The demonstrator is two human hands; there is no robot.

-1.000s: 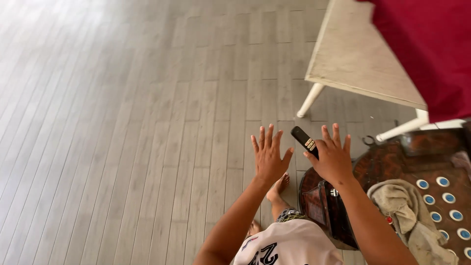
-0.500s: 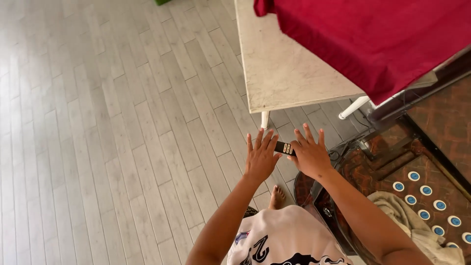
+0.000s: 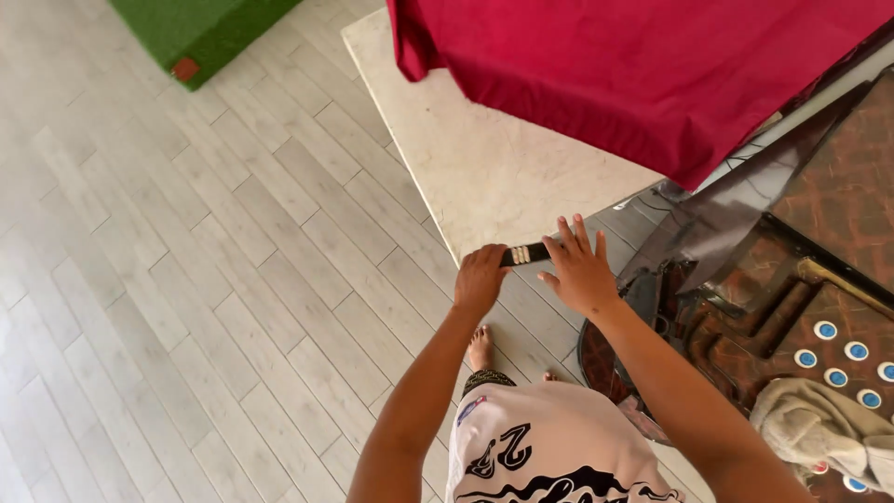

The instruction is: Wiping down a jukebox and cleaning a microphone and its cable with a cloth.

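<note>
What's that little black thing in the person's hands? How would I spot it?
Find the pale table with the red cloth over it. At its near corner, the left hand and right hand hold a slim black bar between them. Nothing else nearby is that small and dark with light marks.

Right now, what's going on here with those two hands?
A person standing barefoot on a pale wood-plank floor holds a small black remote-like device between both hands. The left hand is closed around one end, and the right hand rests on the other end with fingers spread. This is at the edge of a white table partly draped in red cloth.
</note>
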